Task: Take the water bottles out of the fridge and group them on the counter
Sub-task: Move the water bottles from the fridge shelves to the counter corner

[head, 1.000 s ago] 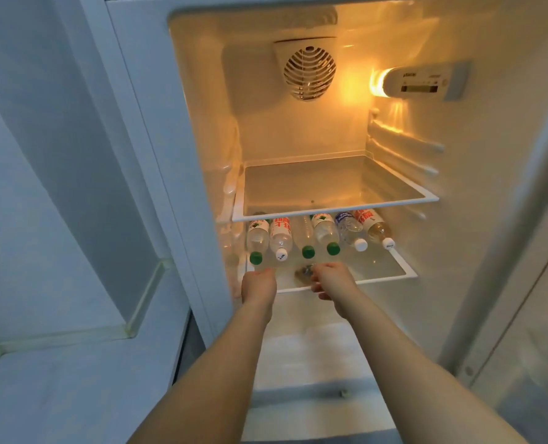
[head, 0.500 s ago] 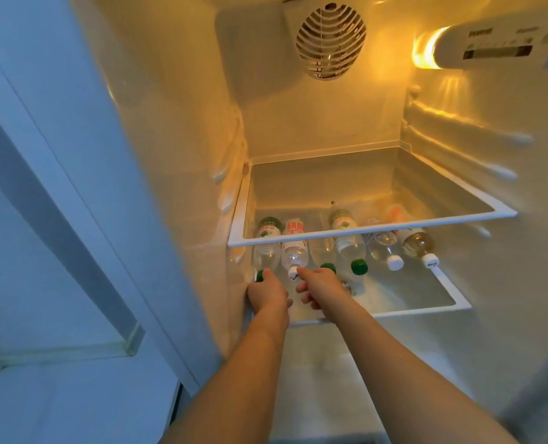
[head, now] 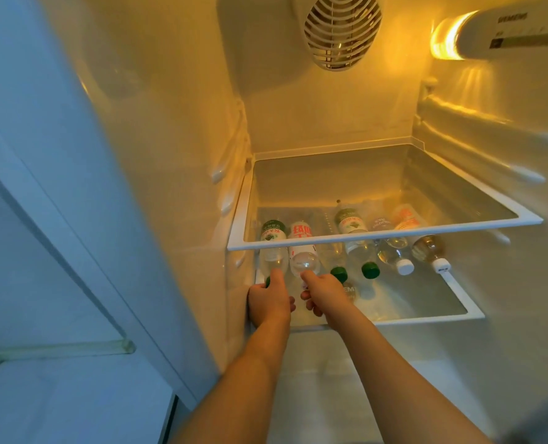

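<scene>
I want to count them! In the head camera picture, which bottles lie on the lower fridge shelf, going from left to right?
Green-label bottle → red-label bottle → plain green-capped bottle → green-capped labelled bottle → white-capped bottle → amber bottle.

Round slatted fan grille set in the back wall, top centre. Lamp glowing amber at upper right, fixed to a white control housing with dark display strip; lettering on it partly legible, rest blurred. Ribbed shelf supports moulded along the right wall; similar lugs on the left wall. Upper glass shelf with white frame, bare on top. Pale blue door panel to the left, with a raised ledge low down.
</scene>
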The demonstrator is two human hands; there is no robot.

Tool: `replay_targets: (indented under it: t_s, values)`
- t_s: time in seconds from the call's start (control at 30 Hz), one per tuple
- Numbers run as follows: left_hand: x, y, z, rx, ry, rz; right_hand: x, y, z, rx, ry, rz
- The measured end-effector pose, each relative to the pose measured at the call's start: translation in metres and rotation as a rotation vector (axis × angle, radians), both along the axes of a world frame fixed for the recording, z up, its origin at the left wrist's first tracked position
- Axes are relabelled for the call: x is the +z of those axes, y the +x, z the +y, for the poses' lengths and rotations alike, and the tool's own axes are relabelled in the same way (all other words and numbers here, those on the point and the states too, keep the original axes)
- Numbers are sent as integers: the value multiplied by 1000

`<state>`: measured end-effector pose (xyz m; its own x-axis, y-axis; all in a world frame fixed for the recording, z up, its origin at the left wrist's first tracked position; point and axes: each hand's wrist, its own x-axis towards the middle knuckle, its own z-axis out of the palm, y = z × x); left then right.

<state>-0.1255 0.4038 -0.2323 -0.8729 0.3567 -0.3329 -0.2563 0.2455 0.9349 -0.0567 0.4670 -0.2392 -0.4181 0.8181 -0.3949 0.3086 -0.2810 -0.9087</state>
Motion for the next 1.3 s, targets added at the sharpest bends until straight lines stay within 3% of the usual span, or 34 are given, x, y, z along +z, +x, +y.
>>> replay_targets:
  t_s: [0.43,0.6,0.8,1.13,1.3]
  values:
    - [-5,9,-15,-78,-10,180,-5,12,-21,-130,63,46]
    - [-11,20,-33,-119,-14,199,-3,20,-34,-277,98,143]
    - [-16,49,-66,-80,120,24,0,40,-70,-442,82,273]
    - [25,77,-138,-88,356,-309,17,87,-126,-523,92,252]
    - [51,86,-185,-116,372,-344,34,111,-166,-559,103,263]
